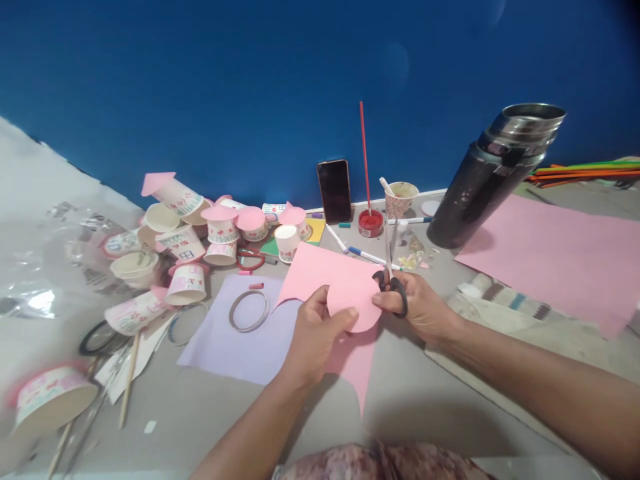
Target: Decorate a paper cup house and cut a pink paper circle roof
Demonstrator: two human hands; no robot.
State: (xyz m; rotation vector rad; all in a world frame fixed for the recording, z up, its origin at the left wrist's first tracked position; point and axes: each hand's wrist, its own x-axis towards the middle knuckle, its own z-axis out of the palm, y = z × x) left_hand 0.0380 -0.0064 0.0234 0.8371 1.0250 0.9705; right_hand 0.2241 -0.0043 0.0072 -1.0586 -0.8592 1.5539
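My left hand point(317, 327) pinches a round pink paper disc point(354, 300) by its left side, thumb on top. In my right hand point(420, 303) are black-handled scissors point(391, 250), their blades pointing away from me; the fingers of this hand also touch the disc's right edge. Beneath the disc lies a larger pink paper sheet point(313, 267) with curved cut edges. It overlaps a lilac sheet point(220, 333), on which a silver ring point(249, 311) and a small pink marker cap point(256, 286) rest.
Decorated paper cups point(183, 243), several with pink paper tops, crowd the left. A phone point(335, 191) leans against the blue wall beside a red paint jar point(371, 223) holding a brush. On the right stand a black flask point(493, 180), another pink sheet point(555, 247) and a cloth point(500, 333).
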